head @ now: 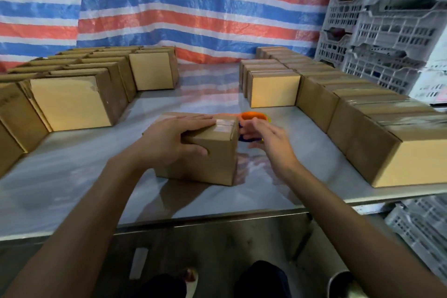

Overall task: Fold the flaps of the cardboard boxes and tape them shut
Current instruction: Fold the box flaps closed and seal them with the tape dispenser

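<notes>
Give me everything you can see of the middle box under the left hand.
The box is plain brown cardboard, roughly cube-shaped, standing upright on the shiny table, apart from the rows of boxes either side. Its top flaps are folded down, with clear tape showing at the top's right end. The left hand lies flat on top, thumb on the near face. The right hand is beside its right edge; contact is unclear.

Makeshift packing workshop: rows of cardboard boxes [72, 101], stacked plastic crates [387, 26], tarpaulin backdrop [193, 7]
</notes>
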